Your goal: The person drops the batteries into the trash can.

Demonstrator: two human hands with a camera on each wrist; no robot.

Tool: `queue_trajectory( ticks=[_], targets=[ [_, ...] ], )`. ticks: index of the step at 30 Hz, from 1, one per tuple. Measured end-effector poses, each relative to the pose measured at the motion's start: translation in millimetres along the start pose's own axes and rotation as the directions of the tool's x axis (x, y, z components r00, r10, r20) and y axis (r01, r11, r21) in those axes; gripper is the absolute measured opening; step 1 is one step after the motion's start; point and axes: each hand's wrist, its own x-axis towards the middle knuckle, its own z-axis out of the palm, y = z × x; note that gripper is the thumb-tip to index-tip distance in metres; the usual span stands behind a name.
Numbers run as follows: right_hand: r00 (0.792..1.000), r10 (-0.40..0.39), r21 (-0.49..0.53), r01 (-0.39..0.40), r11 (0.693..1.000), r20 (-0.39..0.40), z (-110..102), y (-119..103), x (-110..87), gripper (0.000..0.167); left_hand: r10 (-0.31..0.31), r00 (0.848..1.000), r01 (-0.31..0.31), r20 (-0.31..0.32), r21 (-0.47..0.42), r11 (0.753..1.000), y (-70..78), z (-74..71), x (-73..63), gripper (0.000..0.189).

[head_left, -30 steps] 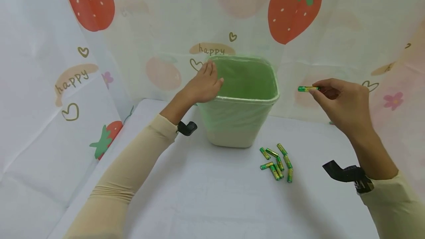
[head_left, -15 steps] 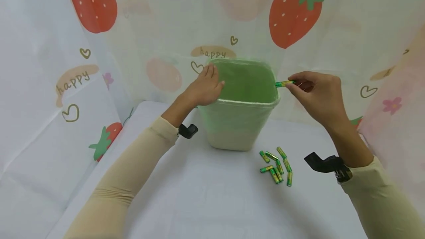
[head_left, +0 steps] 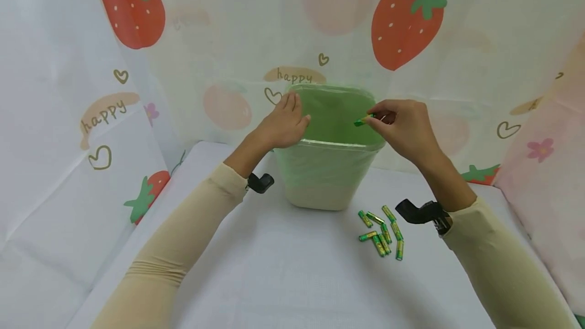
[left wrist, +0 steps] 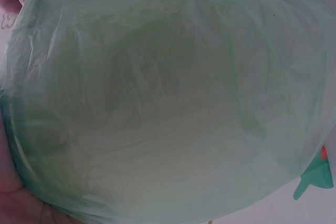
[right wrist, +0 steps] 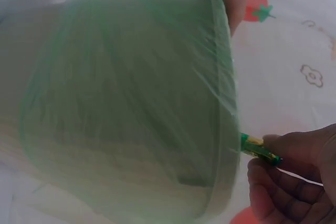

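Note:
A bin point(head_left: 326, 176) lined with a thin green plastic bag point(left wrist: 157, 103) stands upright on the white cloth. My left hand point(head_left: 284, 123) rests on its left rim, fingers extended, thumb toward the mouth. In the left wrist view the palm point(left wrist: 21, 203) lies against the bagged side. My right hand point(head_left: 402, 125) pinches a green and yellow battery point(head_left: 363, 120) between thumb and fingers at the right of the mouth. In the right wrist view that battery point(right wrist: 259, 149) sits at the rim, its far end partly hidden. The bin's bottom is out of sight.
Several more green batteries point(head_left: 381, 232) lie loosely grouped on the white cloth point(head_left: 283, 273), in front of the bin and to its right. Behind hangs a curtain point(head_left: 256, 24) printed with strawberries, hearts and words.
My right hand has moved left with the battery, from well right of the bin to the right part of its mouth. My left hand keeps its place on the rim.

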Motion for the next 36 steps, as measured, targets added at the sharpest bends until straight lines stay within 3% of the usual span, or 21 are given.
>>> queue_trajectory(
  ticks=[12,18,26,36],
  targets=[
    [0.992,0.032,0.028,-0.036,0.999,0.122,24.0,-2.1,16.3,0.014,0.004,1.000,-0.004,-0.001,-0.003,1.000,0.0,1.5,-0.6,0.067],
    [0.990,0.025,0.024,-0.029,0.999,0.140,32.0,-0.7,21.7,0.014,0.004,1.000,-0.004,0.000,-0.006,1.000,-0.6,0.8,-0.7,0.068],
    [0.975,0.063,-0.029,-0.058,0.998,0.211,37.7,3.8,23.1,0.015,0.012,1.000,-0.012,0.001,-0.011,1.000,-1.0,0.4,0.1,0.068],
    [0.977,0.046,-0.019,-0.043,0.999,0.208,38.9,5.1,21.2,0.015,0.003,1.000,-0.003,-0.008,-0.001,1.000,-1.4,0.8,0.0,0.067]
  ],
)
